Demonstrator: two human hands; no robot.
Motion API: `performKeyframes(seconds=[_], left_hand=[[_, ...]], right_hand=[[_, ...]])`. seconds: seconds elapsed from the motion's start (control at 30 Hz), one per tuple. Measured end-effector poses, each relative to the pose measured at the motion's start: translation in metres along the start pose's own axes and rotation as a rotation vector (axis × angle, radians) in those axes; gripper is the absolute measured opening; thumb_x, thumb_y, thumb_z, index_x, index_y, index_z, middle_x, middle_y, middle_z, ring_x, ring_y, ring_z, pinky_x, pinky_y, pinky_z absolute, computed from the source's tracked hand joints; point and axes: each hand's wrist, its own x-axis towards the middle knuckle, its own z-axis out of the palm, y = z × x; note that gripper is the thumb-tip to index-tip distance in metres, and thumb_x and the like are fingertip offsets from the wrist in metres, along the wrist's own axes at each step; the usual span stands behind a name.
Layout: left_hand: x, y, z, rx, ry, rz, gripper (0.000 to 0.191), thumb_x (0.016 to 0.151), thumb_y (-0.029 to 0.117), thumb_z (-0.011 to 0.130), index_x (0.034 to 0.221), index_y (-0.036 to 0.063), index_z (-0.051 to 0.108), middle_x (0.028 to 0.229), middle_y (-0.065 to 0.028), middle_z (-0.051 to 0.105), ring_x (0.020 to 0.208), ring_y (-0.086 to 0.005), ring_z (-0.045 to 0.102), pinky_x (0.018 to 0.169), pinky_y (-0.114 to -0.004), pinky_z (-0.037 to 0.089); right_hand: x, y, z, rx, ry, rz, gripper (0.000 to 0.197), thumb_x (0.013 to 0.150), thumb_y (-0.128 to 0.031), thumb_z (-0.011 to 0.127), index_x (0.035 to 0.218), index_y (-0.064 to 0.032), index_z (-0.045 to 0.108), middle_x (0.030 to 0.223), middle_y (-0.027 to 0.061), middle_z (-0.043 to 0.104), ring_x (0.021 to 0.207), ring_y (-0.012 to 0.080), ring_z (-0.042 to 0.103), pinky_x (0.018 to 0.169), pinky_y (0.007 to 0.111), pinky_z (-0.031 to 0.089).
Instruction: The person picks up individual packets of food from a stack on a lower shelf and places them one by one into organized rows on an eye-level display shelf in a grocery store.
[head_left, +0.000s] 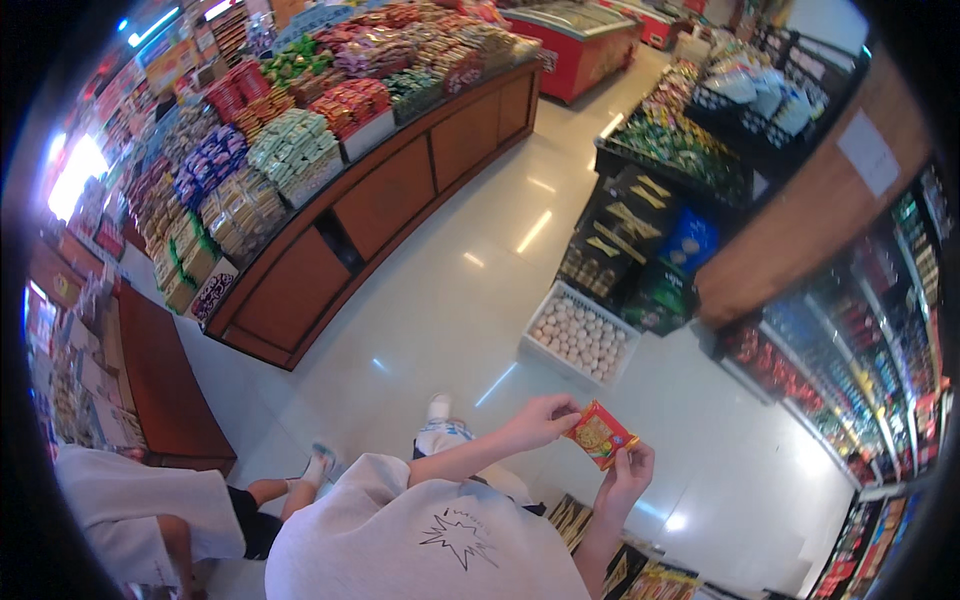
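Observation:
A small red and yellow snack packet (598, 435) with a food picture on its front is held up in front of me. My left hand (546, 420) pinches its left edge between thumb and fingers. At the lower right corner of the packet, my right hand (627, 478) grips it the same way. Below and behind the packet lies the pale tiled floor, with a white crate (540, 352) of eggs (581, 335) standing just beyond my hands.
A long wooden counter (274, 319) piled with wrapped snacks curves along the left. Red chest freezers (559, 64) stand at the back. Black bins (607, 154) and a wooden pillar (795, 202) are on the right, before stocked shelves (847, 330). Another person (150, 502) stands at my left.

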Motion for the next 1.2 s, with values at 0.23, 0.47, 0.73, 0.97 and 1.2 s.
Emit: performKeyframes(seconds=[0.23,0.47,0.73,0.97,1.2], left_hand=[[-0.001,0.018,-0.141,-0.147,0.198,0.144,0.019,0.089,0.015,0.057,0.100,-0.0004,0.059,0.086,-0.0063,0.065,0.079,-0.0110,0.060,0.067,-0.027,0.050],[-0.043,0.011,-0.304,-0.202,0.588,0.116,0.017,0.089,0.012,0.057,0.099,-0.0009,0.061,0.087,-0.0058,0.065,0.081,-0.0107,0.060,0.074,-0.025,0.049],[-0.054,0.028,-0.431,-0.259,0.844,0.071,0.013,0.090,0.009,0.057,0.094,-0.0031,0.059,0.079,-0.0034,0.062,0.073,-0.0062,0.056,0.064,-0.022,0.045],[0.017,0.041,-0.523,-0.329,0.953,0.127,0.010,0.090,0.008,0.057,0.093,-0.0018,0.060,0.080,-0.0033,0.062,0.074,-0.0060,0.056,0.066,-0.022,0.046],[0.114,0.075,-0.626,-0.196,1.022,0.067,0.012,0.090,0.013,0.059,0.096,0.0021,0.060,0.081,0.0001,0.061,0.074,-0.0057,0.056,0.064,-0.022,0.046]], right_hand=[[0.040,0.058,0.137,-0.014,-0.206,0.003,0.019,0.085,0.006,0.054,0.100,-0.0034,0.051,0.099,0.0051,0.055,0.093,0.0138,0.053,0.086,0.028,0.043],[0.064,0.141,0.303,-0.129,-0.478,0.137,0.018,0.083,0.003,0.059,0.099,-0.0033,0.053,0.097,0.0053,0.057,0.091,0.0131,0.054,0.084,0.027,0.043],[0.099,0.205,0.462,-0.159,-0.674,0.347,0.015,0.083,0.001,0.063,0.097,-0.0014,0.058,0.090,0.0030,0.060,0.084,0.0100,0.056,0.080,0.023,0.044],[0.183,0.262,0.554,-0.095,-0.798,0.379,0.016,0.083,0.000,0.063,0.098,-0.0015,0.057,0.092,0.0043,0.061,0.085,0.0103,0.056,0.080,0.024,0.045],[0.279,0.308,0.648,-0.086,-0.826,0.389,0.020,0.085,0.001,0.058,0.104,-0.0021,0.053,0.099,0.0065,0.058,0.092,0.0142,0.055,0.084,0.028,0.046]])
